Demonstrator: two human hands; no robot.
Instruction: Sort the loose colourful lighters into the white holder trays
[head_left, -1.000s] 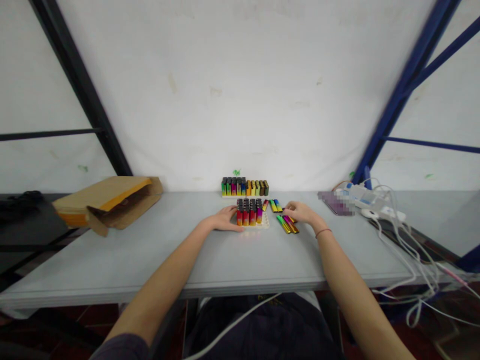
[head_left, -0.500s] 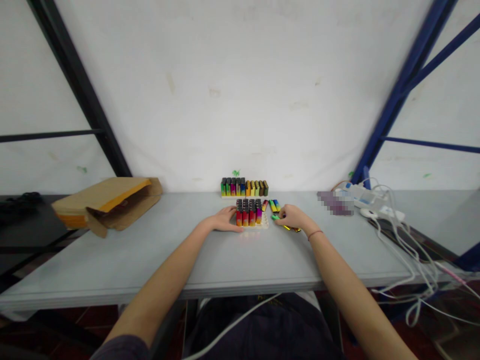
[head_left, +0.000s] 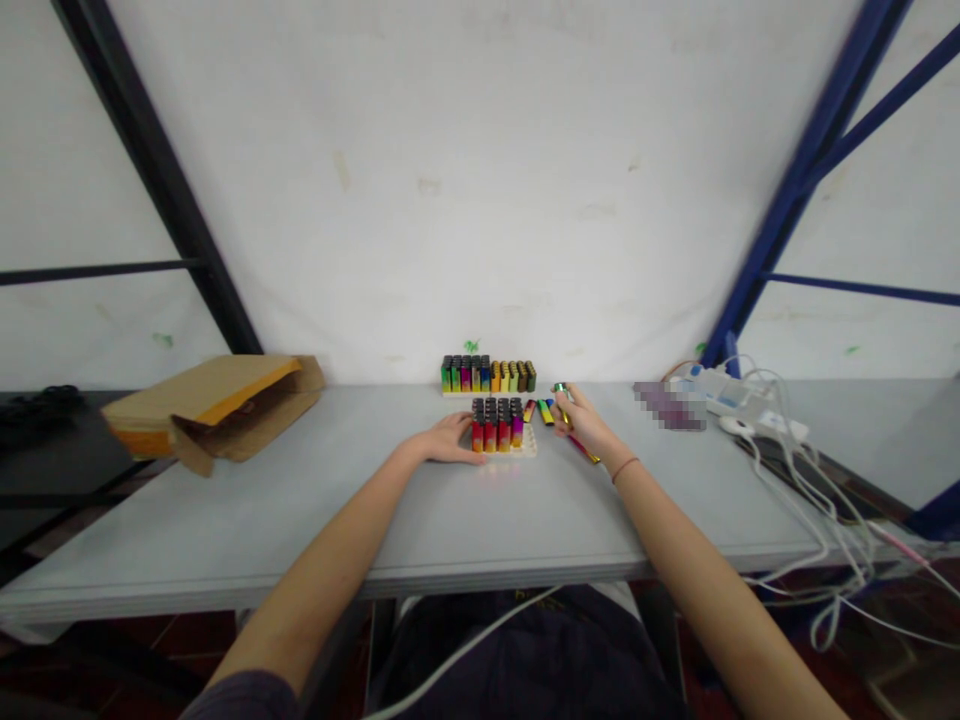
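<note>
A pale tray (head_left: 529,443) holds rows of upright lighters (head_left: 491,432) with black tops and red, orange and purple bodies; its right end shows bare holes. My left hand (head_left: 448,440) grips the tray's left end, thumb along the front corner and fingers at the side. To the right of the tray, my right hand (head_left: 581,421) is closed around a lighter (head_left: 565,414), shiny top up, body mostly hidden by the fingers. Loose lighters lie between tray and hand, among them a green-yellow lighter (head_left: 545,412) and a red one (head_left: 529,411). Another red-gold lighter (head_left: 585,450) lies under my right wrist.
Behind, a second tray of upright lighters (head_left: 487,376) stands near the wall. An open cardboard box (head_left: 217,405) sits at the left. On the right are a power strip (head_left: 724,390), white cables (head_left: 817,490) and a blurred purple item (head_left: 670,406).
My right hand has lifted slightly and turned, bringing a lighter from flat by the table to upright in its fingers. My left hand and the tray stay put.
</note>
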